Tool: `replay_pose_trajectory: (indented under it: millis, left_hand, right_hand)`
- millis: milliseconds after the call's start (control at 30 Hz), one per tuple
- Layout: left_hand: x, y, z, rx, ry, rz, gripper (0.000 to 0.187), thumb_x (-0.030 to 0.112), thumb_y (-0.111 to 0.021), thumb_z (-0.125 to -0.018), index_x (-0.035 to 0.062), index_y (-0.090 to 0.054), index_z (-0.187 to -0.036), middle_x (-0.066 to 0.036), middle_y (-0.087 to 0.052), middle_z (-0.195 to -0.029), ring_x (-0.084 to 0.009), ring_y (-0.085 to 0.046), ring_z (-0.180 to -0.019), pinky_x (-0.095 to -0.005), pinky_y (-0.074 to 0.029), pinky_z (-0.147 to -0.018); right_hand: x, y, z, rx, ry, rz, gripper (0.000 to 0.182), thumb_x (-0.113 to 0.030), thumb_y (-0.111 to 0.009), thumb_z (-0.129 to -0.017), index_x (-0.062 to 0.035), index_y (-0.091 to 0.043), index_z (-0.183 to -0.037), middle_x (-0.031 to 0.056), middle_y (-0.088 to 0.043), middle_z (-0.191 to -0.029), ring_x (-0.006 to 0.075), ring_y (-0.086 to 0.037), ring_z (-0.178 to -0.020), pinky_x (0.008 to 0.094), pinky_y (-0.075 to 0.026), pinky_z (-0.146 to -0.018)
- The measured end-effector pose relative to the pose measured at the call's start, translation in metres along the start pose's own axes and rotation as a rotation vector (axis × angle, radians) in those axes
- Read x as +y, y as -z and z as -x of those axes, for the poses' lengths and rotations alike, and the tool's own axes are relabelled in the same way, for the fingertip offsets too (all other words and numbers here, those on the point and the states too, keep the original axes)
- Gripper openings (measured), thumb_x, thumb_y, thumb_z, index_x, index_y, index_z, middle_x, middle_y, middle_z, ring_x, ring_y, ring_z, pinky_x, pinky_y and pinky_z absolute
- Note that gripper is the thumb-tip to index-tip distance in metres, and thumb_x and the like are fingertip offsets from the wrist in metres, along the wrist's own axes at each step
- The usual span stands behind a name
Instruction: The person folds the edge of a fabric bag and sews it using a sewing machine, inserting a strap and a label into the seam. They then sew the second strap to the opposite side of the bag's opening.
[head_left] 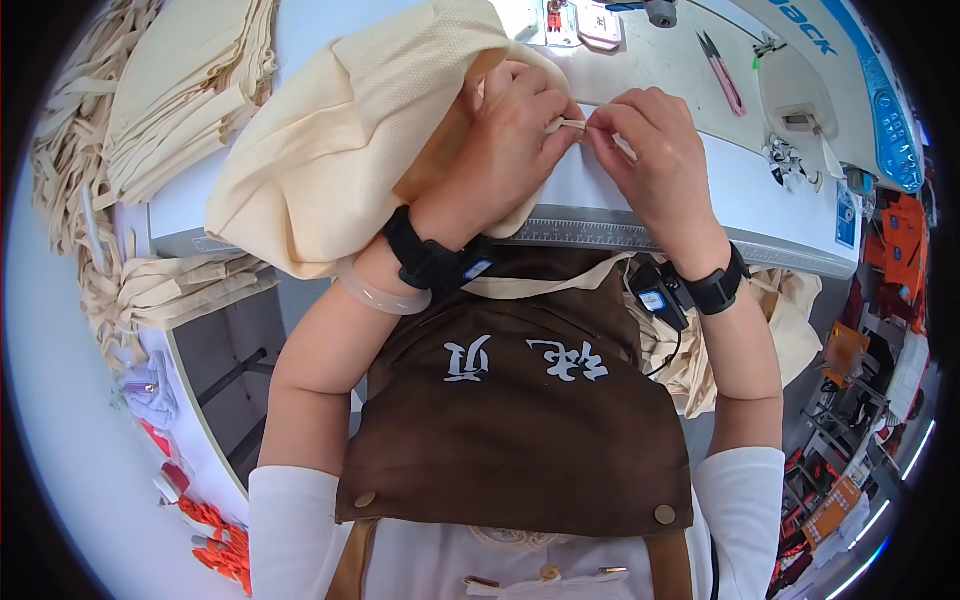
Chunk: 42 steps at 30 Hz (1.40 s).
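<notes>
A large piece of cream woven cloth (pixel 325 150) lies bunched on the sewing table, partly behind and around my left forearm. My left hand (pixel 520 120) is closed, its thumb and forefinger pinching a narrow cream fabric strip (pixel 572 125). The strip's free end meets the closed fingertips of my right hand (pixel 650 145), which pinch it from the other side. Whether the strip belongs to the large cloth is hidden by my fingers. Both hands are just above the table, behind its ruler edge (pixel 590 232).
A Jack sewing machine (pixel 840 60) stands at the right. Pink-handled thread snips (pixel 722 75) lie near it. Stacked cream cloth (pixel 195 90) and bundled straps (pixel 190 290) are at the left. More cream fabric (pixel 790 310) hangs below the table's right side.
</notes>
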<state>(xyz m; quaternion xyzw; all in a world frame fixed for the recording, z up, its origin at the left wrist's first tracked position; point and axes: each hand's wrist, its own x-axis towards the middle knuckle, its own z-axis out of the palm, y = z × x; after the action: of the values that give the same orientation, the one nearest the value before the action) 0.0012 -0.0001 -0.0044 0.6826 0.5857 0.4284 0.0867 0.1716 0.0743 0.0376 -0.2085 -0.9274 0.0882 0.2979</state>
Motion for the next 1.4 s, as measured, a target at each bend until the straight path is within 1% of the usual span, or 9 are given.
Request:
replay_pose_trajectory:
  millis: [67,167,267,467,667,767,867,1167,1400]
  left_hand:
    - [-0.001,0.000,0.000,-0.004,0.004,0.009,0.016,0.016,-0.073,-0.083,0.0067,-0.070,-0.096,-0.005,-0.058,-0.094,-0.0264,-0.048,-0.104,-0.0393,-0.033,-0.097]
    - [-0.001,-0.001,0.000,0.008,-0.001,0.001,0.017,0.016,-0.074,-0.082,0.0068,-0.070,-0.096,-0.005,-0.058,-0.094,-0.0263,-0.048,-0.104,-0.0392,-0.033,-0.097]
    - [-0.001,-0.001,0.000,0.003,0.001,-0.004,0.017,0.017,-0.074,-0.082,0.0071,-0.070,-0.096,-0.005,-0.058,-0.094,-0.0263,-0.047,-0.104,-0.0391,-0.032,-0.097]
    - [0.001,0.000,0.000,-0.011,0.007,-0.014,0.017,0.016,-0.074,-0.083,0.0074,-0.070,-0.096,-0.004,-0.057,-0.093,-0.0263,-0.047,-0.104,-0.0391,-0.032,-0.097]
    - [0.001,0.000,0.000,-0.016,-0.002,-0.018,0.016,0.016,-0.073,-0.083,0.0072,-0.070,-0.096,-0.004,-0.057,-0.092,-0.0262,-0.047,-0.104,-0.0390,-0.032,-0.098]
    - [0.000,-0.001,0.000,-0.005,-0.013,-0.027,0.016,0.015,-0.073,-0.083,0.0069,-0.070,-0.096,-0.004,-0.057,-0.092,-0.0263,-0.047,-0.103,-0.0386,-0.032,-0.098]
    - [0.000,0.000,0.000,0.000,-0.024,-0.018,0.016,0.015,-0.073,-0.082,0.0068,-0.070,-0.096,-0.004,-0.057,-0.092,-0.0264,-0.048,-0.102,-0.0389,-0.033,-0.098]
    - [0.003,-0.001,-0.002,0.070,-0.014,0.014,0.016,0.008,-0.072,-0.075,0.0091,-0.069,-0.091,-0.004,-0.058,-0.092,-0.0265,-0.052,-0.103,-0.0387,-0.036,-0.099]
    - [0.003,-0.003,-0.003,0.102,-0.025,-0.005,0.017,0.005,-0.071,-0.072,0.0091,-0.067,-0.088,-0.004,-0.057,-0.089,-0.0265,-0.052,-0.101,-0.0384,-0.037,-0.096]
  right_hand:
    - [0.000,0.000,-0.001,-0.005,-0.015,-0.028,0.012,-0.003,-0.072,-0.077,-0.0045,-0.063,-0.085,0.0071,-0.061,-0.084,0.0280,-0.059,-0.081,0.0380,-0.046,-0.077]
    - [0.004,0.001,0.003,-0.052,-0.152,-0.162,0.010,-0.003,-0.072,-0.080,-0.0034,-0.065,-0.088,0.0085,-0.062,-0.085,0.0297,-0.059,-0.081,0.0394,-0.047,-0.076]
    - [0.003,0.001,0.003,-0.048,-0.121,-0.117,0.010,-0.004,-0.071,-0.082,-0.0027,-0.066,-0.090,0.0095,-0.063,-0.085,0.0306,-0.059,-0.082,0.0403,-0.047,-0.076]
    - [0.004,0.000,0.004,-0.024,-0.054,-0.057,0.011,-0.005,-0.071,-0.082,-0.0030,-0.065,-0.092,0.0091,-0.063,-0.087,0.0304,-0.059,-0.083,0.0399,-0.047,-0.077]
    - [0.002,0.002,-0.002,-0.051,0.049,0.028,0.012,-0.005,-0.071,-0.080,-0.0046,-0.060,-0.085,0.0077,-0.059,-0.085,0.0281,-0.058,-0.083,0.0387,-0.046,-0.080]
    - [0.003,0.001,-0.002,-0.074,0.091,0.087,0.011,-0.005,-0.068,-0.080,-0.0051,-0.058,-0.084,0.0077,-0.057,-0.085,0.0263,-0.057,-0.084,0.0377,-0.045,-0.082]
    - [0.002,0.000,-0.001,-0.105,0.134,0.192,0.009,-0.006,-0.065,-0.081,-0.0048,-0.058,-0.087,0.0080,-0.057,-0.088,0.0255,-0.057,-0.087,0.0373,-0.045,-0.084]
    - [-0.002,0.004,0.002,-0.047,0.156,0.182,0.013,-0.006,-0.066,-0.081,-0.0051,-0.056,-0.089,0.0069,-0.056,-0.089,0.0244,-0.056,-0.087,0.0376,-0.044,-0.085]
    - [-0.007,0.003,0.005,-0.069,0.161,0.138,0.014,-0.006,-0.068,-0.082,-0.0048,-0.057,-0.090,0.0068,-0.056,-0.089,0.0245,-0.056,-0.088,0.0384,-0.044,-0.084]
